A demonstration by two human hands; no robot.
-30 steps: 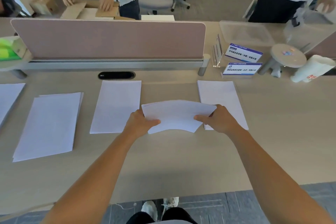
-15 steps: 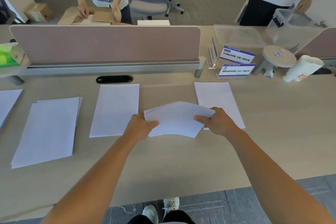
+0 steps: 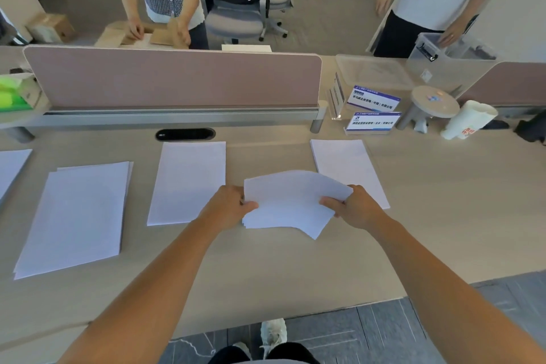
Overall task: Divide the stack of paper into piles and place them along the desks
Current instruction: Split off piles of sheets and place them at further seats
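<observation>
The long beige laminate worktop [image 3: 443, 216] runs across the view, backed by a dusty-pink fabric divider screen [image 3: 171, 80]. On it lie flat white paper piles: a broad one at the left [image 3: 74, 216], a neat one in the middle [image 3: 189, 183], one to the right [image 3: 345, 165] partly covered by the held sheets, and the corner of another at the far left edge [image 3: 11, 168]. Between the middle and right piles, a bowed white stack of paper [image 3: 291, 204] is held just above the worktop, its lower sheets fanned out. The left hand [image 3: 227, 207] has its grip clamped on the stack's left edge, thumb on top; the right hand [image 3: 354, 207] has its grip clamped on the right edge.
</observation>
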